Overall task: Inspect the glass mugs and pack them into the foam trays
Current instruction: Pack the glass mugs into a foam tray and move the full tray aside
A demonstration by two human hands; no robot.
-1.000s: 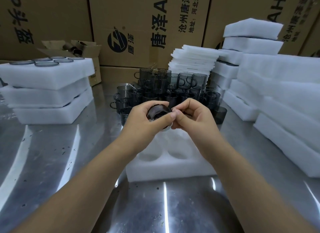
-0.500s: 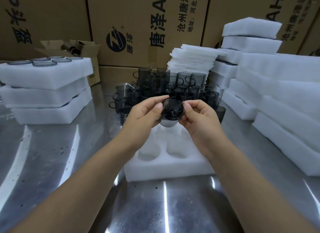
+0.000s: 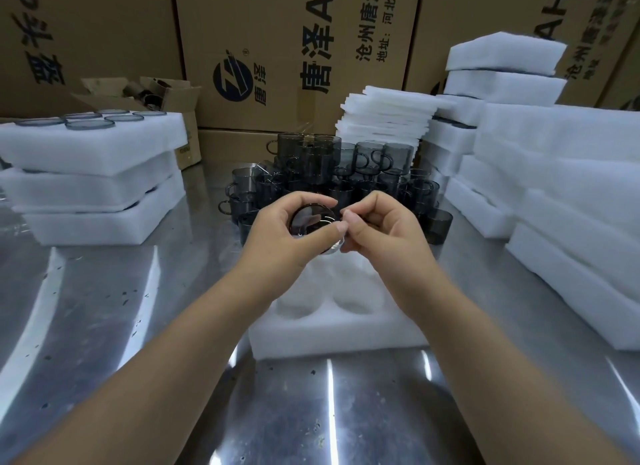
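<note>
Smoked-glass mug [image 3: 313,224]: held up in both hands above the foam tray, tipped on its side so one round end faces the camera.
Left hand [image 3: 287,234]: wrapped around the mug's body — thumb across the near lower side, fingers curled over the top.
Right hand [image 3: 375,227]: fingers curled in, thumb and fingertips pinched at the mug's right edge; what exactly they pinch is hidden, probably the handle.
Foam tray [image 3: 341,329]: white, lying on the tabletop directly below the hands, its two near round pockets bare; the far pockets are hidden by the hands.
Waiting mugs [image 3: 332,173]: a crowded cluster of dark glass mugs with handles standing behind the tray, some stacked on others.
Packed trays [image 3: 93,173]: a stack of three foam trays at far left — glass rims show flush in the top one.
Spare foam [image 3: 568,201]: stacks of white trays along the right side, and a pile of thin foam sheets [image 3: 388,118] behind the mugs.
Tabletop [image 3: 104,308]: shiny steel, flecked with dark specks.
Backdrop: large printed cardboard cartons [image 3: 294,49], with a small open carton [image 3: 162,97] at left.
</note>
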